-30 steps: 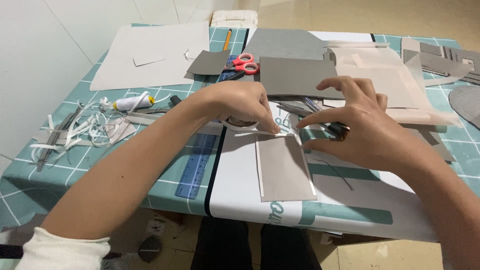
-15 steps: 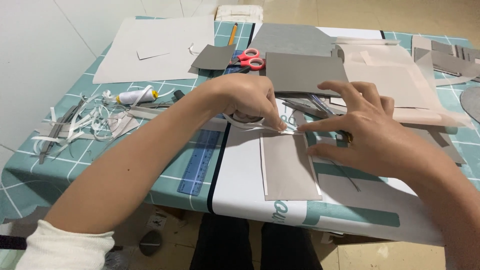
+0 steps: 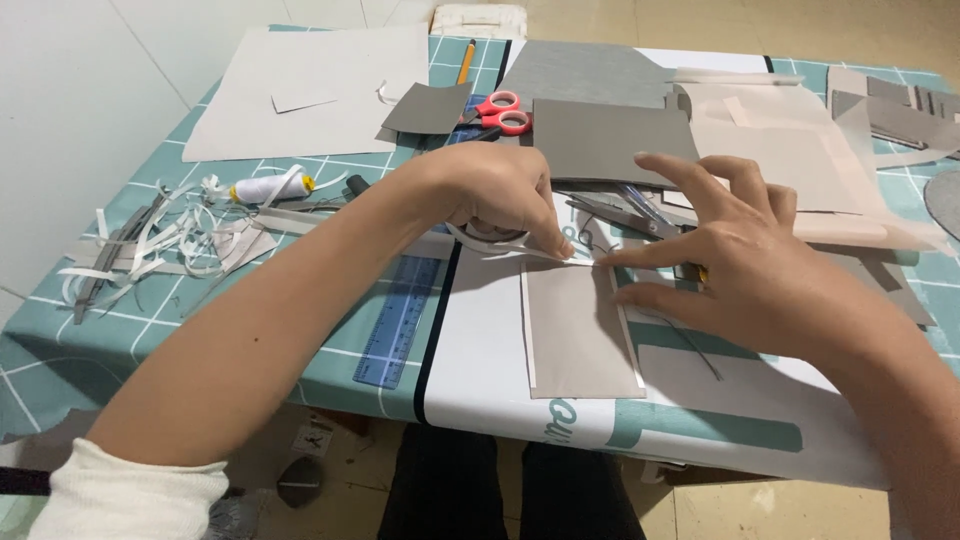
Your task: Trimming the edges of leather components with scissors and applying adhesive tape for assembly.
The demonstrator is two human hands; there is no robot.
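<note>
A grey rectangular card (image 3: 580, 335) with white strips along its long sides lies on a white sheet (image 3: 480, 370) at the table's near edge. My left hand (image 3: 500, 190) is closed on a roll of white tape (image 3: 495, 233). A thin strip of the tape (image 3: 535, 255) stretches from the roll along the card's top edge. My right hand (image 3: 740, 275) has its fingers spread, and the index fingertip and thumb press down at the card's top right corner, where the strip ends.
A blue ruler (image 3: 400, 320) lies left of the card. Red scissors (image 3: 500, 110), a pencil (image 3: 466, 62), grey sheets (image 3: 610, 140) and beige sheets (image 3: 790, 140) lie at the back. A white thread spool (image 3: 270, 187) and paper scraps (image 3: 150, 240) are at the left.
My left hand has drawn the tape strip a little further right along the card's top edge. My right fingers stay pressed at the corner.
</note>
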